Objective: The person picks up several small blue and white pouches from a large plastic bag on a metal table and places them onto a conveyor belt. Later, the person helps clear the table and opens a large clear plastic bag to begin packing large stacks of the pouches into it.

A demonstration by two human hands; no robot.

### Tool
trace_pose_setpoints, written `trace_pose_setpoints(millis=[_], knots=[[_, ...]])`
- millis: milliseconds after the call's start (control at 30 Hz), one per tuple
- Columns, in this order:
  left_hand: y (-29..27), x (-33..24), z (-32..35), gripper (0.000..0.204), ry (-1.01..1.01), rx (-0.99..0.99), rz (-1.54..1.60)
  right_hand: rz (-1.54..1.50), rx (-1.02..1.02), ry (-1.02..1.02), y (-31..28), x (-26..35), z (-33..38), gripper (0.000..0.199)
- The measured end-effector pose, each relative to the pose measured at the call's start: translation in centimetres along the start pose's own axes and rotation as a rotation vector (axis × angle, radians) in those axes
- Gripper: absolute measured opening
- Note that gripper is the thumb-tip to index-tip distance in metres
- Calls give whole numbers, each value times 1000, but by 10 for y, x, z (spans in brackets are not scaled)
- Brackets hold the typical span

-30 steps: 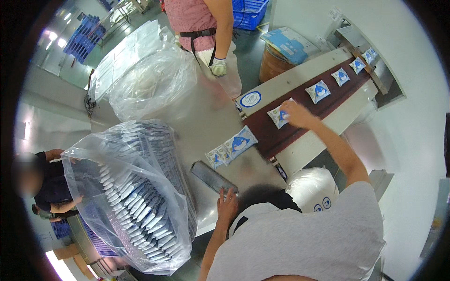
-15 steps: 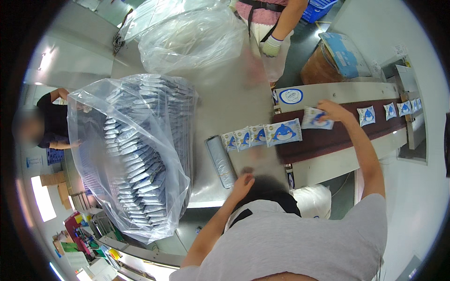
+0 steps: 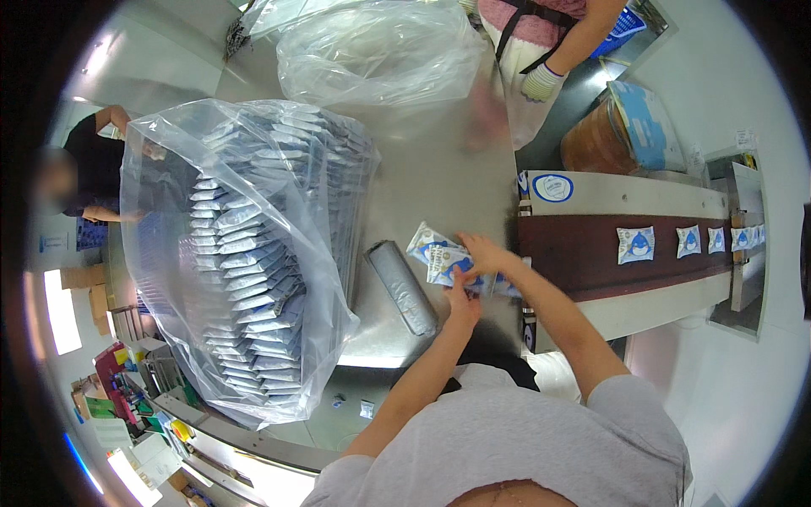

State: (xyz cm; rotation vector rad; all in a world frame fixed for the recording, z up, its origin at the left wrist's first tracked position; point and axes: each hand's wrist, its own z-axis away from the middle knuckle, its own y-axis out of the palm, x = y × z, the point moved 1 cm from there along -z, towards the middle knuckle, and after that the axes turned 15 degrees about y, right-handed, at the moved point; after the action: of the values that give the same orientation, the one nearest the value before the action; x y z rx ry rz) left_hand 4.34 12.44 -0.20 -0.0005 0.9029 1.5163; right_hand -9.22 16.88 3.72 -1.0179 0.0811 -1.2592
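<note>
Now both hands, left [image 3: 463, 306] and right [image 3: 481, 252], off the belt [image 3: 591, 253], clamped on sachets [image 3: 443, 258] by the roll [image 3: 402, 287].

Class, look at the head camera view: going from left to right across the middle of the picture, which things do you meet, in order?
Big clear bag of stacked pouches → grey rolled packet on the steel table → both hands on a bunch of blue-and-white sachets → dark conveyor belt → single sachets riding along it.
</note>
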Motion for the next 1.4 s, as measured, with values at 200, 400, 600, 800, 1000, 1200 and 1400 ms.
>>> trace_pose_setpoints(millis=[200,400,600,800,1000,1200,1400], knots=[[-28,-30,-11,65,-184,123,35,-483,-65,101,53,4,37,94],[-12,-85,26,59,-58,216,-430,-652,-28,182,43,36,85,90],[-19,-106,42,50,-40,456,-478,-814,-338,-48,81,42,117,97],[-48,-113,45,44,-31,384,-303,-897,-4,153,179,3,150,97],[-36,-143,51,44,-75,421,-411,-1126,119,103,146,33,143,57],[-21,-193,47,42,118,436,-226,-255,-261,102,18,35,197,38],[2,-206,88,40,-108,702,-568,-1490,-340,179,-18,76,207,36]])
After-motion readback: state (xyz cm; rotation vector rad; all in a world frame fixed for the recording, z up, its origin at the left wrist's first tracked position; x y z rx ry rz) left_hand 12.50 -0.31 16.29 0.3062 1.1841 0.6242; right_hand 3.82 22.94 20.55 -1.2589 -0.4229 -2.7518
